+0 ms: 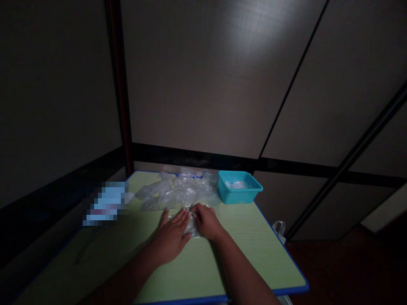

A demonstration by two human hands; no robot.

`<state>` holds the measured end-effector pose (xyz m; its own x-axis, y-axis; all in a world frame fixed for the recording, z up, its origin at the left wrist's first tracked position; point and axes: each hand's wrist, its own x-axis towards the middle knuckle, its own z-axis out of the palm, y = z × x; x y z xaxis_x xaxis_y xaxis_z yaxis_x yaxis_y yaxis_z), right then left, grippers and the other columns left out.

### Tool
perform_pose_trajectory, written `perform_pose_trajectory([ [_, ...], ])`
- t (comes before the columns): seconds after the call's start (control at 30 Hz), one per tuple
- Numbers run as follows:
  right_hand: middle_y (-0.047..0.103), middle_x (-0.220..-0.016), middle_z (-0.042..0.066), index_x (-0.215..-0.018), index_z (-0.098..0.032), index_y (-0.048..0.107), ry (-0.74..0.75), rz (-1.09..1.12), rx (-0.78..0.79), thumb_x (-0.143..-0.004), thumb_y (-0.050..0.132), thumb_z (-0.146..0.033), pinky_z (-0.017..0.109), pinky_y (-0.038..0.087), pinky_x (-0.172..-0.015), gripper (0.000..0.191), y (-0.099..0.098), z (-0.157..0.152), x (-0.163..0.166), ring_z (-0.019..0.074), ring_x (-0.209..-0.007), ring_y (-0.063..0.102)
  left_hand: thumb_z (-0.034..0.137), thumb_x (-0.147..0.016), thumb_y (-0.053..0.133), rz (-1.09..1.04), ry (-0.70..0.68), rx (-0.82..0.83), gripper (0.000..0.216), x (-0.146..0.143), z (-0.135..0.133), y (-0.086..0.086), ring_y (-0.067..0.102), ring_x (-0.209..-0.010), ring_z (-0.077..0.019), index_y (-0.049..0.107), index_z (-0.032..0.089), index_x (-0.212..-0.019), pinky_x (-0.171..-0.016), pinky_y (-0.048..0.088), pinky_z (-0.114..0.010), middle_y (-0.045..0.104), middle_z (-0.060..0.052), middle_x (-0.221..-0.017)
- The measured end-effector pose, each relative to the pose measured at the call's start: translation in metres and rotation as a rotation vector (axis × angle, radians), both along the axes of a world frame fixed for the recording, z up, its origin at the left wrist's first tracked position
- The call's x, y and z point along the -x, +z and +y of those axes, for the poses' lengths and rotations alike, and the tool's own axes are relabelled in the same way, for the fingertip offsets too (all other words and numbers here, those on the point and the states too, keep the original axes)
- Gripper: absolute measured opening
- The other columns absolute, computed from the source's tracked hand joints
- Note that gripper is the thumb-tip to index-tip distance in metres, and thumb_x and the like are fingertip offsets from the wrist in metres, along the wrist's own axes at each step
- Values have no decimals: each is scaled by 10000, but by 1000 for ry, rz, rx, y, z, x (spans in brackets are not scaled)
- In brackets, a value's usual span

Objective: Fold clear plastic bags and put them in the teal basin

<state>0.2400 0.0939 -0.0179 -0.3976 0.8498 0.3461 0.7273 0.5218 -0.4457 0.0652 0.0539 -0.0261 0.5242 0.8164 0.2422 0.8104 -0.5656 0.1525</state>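
Note:
My left hand [171, 235] lies flat with its fingers stretched out, pressing down on a clear plastic bag [190, 228] on the pale green table [254, 250]. My right hand [206, 221] rests beside it with fingers curled, pinching the same bag near its far edge. A heap of crumpled clear plastic bags [178, 188] lies just beyond both hands.
A teal plastic tub [239, 187] with something pale inside stands at the far right of the table. A blurred-out patch [104, 202] sits at the table's left edge. Dark wall panels rise behind. A white bag handle [280, 228] hangs off the right side.

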Motion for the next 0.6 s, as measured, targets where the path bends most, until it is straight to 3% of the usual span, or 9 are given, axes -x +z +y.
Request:
perform_pose_trajectory([
  [0.43,609,-868,12,-1007,-234,488,3,-29,-3,-745,537,-158,279,266,-744,277,0,-2,0,181,-877,499,428,-888,287,32,172,-42,535,0,-1,-6,169,-1326,-250,334,144,-1339,-1032,-27,-567,260,-126,-1418],
  [0.6,605,-882,12,-1008,-231,489,-7,-61,5,-744,544,-178,283,266,-759,275,0,-2,1,182,-895,495,323,-886,303,32,124,-120,494,-2,-3,0,171,-1328,-220,291,181,-1359,-1046,-20,-541,258,-89,-1426],
])
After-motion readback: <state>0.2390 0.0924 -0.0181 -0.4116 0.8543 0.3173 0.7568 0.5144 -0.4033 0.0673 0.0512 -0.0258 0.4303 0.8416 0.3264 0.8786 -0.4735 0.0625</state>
